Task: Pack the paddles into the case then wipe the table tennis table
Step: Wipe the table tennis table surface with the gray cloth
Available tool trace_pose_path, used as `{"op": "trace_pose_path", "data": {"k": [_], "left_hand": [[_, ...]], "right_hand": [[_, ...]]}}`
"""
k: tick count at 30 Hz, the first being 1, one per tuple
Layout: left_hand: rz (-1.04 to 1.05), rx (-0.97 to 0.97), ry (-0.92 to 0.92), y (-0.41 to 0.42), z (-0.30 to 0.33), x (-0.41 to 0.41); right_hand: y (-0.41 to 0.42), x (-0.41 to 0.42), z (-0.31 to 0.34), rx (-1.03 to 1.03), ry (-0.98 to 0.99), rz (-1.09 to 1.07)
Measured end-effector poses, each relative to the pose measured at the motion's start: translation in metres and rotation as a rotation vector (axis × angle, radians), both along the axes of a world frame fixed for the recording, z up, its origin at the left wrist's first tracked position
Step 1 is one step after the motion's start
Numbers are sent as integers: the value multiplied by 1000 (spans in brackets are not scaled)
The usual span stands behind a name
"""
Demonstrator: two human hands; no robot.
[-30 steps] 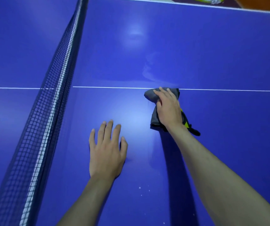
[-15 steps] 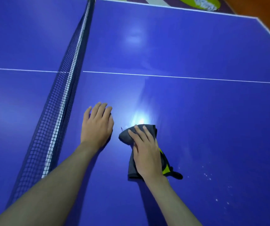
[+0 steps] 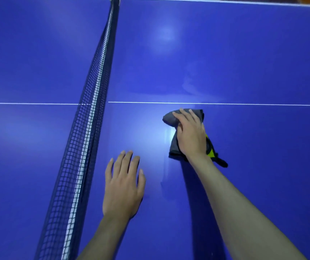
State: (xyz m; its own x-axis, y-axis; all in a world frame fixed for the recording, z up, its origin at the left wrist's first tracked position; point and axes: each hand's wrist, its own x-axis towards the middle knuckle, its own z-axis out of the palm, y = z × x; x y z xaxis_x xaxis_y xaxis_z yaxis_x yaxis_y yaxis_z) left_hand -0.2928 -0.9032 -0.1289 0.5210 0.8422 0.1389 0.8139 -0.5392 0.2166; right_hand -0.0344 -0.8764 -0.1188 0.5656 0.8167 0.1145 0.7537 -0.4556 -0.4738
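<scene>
The blue table tennis table (image 3: 234,59) fills the view. A bunched grey cloth (image 3: 170,119) with a yellow and black strip lies on it just below the white centre line. My right hand (image 3: 190,136) presses flat on the cloth with its fingers straight. My left hand (image 3: 123,186) rests flat on the table surface, to the left of the cloth and nearer to me, fingers spread. No paddles or case are in view.
The dark net (image 3: 86,139) runs from the top centre down to the bottom left, just left of my left hand. The white centre line (image 3: 253,104) crosses the table. The table's far edge (image 3: 225,1) shows at the top.
My right hand has pushed the cloth away from me, up to the white centre line. My left hand stays flat on the table beside the net.
</scene>
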Motion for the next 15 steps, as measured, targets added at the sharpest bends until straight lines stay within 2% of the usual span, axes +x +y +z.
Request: {"op": "trace_pose_path", "data": {"k": [4, 8, 11, 15], "left_hand": [[-12, 25, 30, 2, -3, 0], [-19, 22, 64, 5, -4, 1], [-14, 22, 64, 5, -2, 1], [-16, 38, 56, 3, 4, 2]], "right_hand": [[40, 23, 1, 13, 24, -1], [45, 24, 1, 23, 51, -12], [23, -12, 2, 14, 41, -22], [-29, -74, -1, 18, 10, 67]]}}
